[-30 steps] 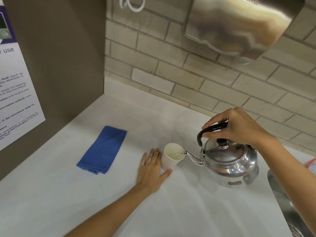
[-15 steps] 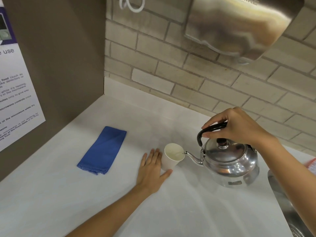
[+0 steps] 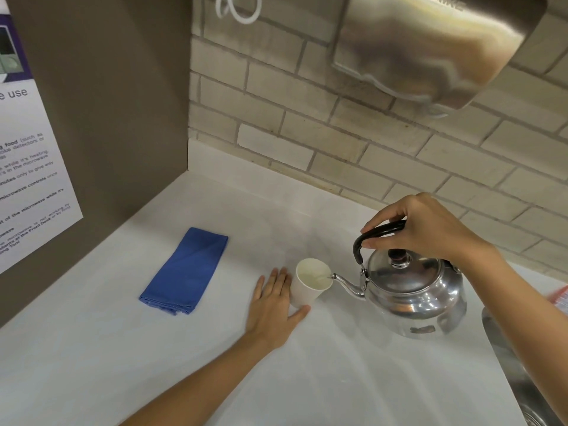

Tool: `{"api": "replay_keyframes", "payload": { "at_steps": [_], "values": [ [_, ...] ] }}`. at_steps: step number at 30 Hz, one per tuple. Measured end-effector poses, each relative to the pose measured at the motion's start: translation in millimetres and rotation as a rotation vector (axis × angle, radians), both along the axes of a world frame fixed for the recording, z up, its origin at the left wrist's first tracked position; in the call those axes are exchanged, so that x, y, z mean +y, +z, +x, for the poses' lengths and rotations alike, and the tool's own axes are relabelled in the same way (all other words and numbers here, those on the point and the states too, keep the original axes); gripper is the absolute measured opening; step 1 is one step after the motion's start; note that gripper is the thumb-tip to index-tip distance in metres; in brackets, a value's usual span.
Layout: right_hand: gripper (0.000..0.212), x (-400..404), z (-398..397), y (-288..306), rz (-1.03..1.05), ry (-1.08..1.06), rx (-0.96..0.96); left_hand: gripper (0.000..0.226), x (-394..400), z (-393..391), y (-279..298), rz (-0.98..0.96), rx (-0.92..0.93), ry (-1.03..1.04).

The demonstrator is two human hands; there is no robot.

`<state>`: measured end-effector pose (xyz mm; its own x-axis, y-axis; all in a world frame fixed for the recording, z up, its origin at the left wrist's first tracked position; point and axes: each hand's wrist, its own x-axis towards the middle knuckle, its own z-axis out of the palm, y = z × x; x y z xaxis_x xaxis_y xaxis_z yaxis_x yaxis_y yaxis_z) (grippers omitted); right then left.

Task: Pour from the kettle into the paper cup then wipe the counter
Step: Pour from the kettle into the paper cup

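Note:
A shiny steel kettle (image 3: pixel 412 298) hangs tilted just above the white counter (image 3: pixel 307 379), its spout tip over the rim of a white paper cup (image 3: pixel 309 285). My right hand (image 3: pixel 427 230) is closed around the kettle's black handle from above. My left hand (image 3: pixel 273 309) lies flat on the counter, fingers spread, with thumb and forefinger cradling the foot of the cup. A folded blue cloth (image 3: pixel 186 270) rests on the counter to the left of my left hand.
A brick wall (image 3: pixel 338 142) backs the counter, with a steel wall unit (image 3: pixel 430 44) hanging above the kettle. A brown side panel with a printed notice (image 3: pixel 27 167) closes the left. A steel sink edge (image 3: pixel 507 364) shows at the right.
Almost nothing differs; the kettle stays tilted with its spout at the cup's rim and both hands hold their places.

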<state>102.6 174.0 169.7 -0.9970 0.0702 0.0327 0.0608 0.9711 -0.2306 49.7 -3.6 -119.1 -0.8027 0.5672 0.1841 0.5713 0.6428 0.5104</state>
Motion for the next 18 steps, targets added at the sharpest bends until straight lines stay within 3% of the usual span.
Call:
{"api": "replay_keyframes", "payload": {
  "at_steps": [18],
  "values": [
    [0.030, 1.6, -3.7, 0.5, -0.012, 0.006, -0.002, 0.081, -1.4, 0.4, 3.4, -0.010, -0.005, -0.002]
  ]
}}
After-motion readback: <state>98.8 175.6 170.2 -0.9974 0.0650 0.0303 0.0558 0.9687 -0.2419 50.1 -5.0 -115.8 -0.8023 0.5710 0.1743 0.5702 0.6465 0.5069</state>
